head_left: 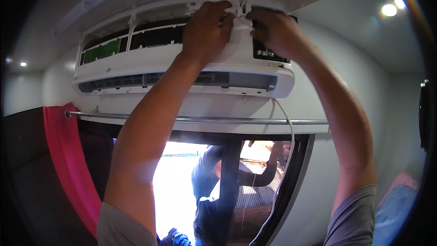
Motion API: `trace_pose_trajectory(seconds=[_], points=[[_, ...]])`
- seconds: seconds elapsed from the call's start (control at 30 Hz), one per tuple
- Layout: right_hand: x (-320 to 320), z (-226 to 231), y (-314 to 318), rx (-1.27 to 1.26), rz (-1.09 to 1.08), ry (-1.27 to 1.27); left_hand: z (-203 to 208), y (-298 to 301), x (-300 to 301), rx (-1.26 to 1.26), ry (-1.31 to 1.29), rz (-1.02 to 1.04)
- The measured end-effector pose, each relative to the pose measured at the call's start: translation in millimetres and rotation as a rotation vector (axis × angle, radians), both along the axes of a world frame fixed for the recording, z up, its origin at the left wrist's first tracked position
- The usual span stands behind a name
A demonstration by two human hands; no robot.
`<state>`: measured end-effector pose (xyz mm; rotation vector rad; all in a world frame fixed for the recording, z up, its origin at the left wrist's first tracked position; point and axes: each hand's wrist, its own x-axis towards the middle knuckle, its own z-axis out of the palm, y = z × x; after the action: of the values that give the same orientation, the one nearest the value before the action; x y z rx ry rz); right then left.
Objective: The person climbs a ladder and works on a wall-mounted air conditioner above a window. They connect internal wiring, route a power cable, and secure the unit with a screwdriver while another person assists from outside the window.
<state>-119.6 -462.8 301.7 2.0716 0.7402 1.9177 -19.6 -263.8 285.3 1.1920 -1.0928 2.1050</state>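
While hands (207, 32) (280, 29) touch the air conditioner (241, 55), white markings (266, 53) seem blurred.

Dark fisheye edges — overexposed window (175, 196)

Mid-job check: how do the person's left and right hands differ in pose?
The left hand reaches mostly upward; the right hand reaches leftward. The left hand sits left of the black panel; the right hand overlaps its upper part. The left forearm crosses the air outlet; the right forearm passes beyond its right end. Both hands are bare, raised at the white air conditioner.
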Motion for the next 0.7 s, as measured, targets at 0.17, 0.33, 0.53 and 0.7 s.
trace_pose_trajectory(seconds=[0.17, 0.33, 0.53, 0.7], points=[[14, 6, -11, 0.06, -0.082, 0.001, 33, 6, -9, -0.079, 0.013, 0.155], [11, 17, -22, 0.224, -0.095, 0.082, 72, -6, -13, 0.047, -0.182, 0.487], [10, 20, -27, 0.254, -0.033, 0.067, 80, -13, -43, 0.097, -0.02, 0.736], [10, 24, -19, 0.227, -0.022, 0.051, 49, 6, -53, 0.258, 0.304, 0.695]])
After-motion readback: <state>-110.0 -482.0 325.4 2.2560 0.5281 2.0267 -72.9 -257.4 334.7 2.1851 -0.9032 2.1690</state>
